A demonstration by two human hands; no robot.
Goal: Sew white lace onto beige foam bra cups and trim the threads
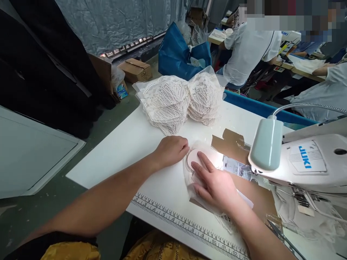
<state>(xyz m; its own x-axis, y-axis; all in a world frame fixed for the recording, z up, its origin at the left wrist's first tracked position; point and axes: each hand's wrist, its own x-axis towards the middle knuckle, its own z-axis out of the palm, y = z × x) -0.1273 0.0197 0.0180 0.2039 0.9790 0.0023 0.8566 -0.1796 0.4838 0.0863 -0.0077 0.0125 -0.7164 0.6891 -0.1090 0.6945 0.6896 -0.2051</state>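
Note:
Under my right hand (218, 182) lies a piece of sheer pale fabric (187, 177) with a round, pale pink pad (193, 157) on it. The fingers of that hand are stretched out and press flat on the pad and fabric. My left hand (172, 150) is closed, its thumb and fingertips pinched at the far left edge of the sheer fabric. Lace trim (226, 222) shows below my right wrist. Just right of the fabric is the needle area of a white sewing machine (330, 155). Behind my hands rests a stack of white lace bra cups (168, 97).
Brown cardboard (230, 144) is taped around the machine bed. A lamp (267, 142) hangs over it. A ruler strip (187, 225) runs along the near table edge. Scissors (284, 238) and pale fabric pieces (292, 213) lie at right. Co-workers sit beyond a blue bag (173, 54).

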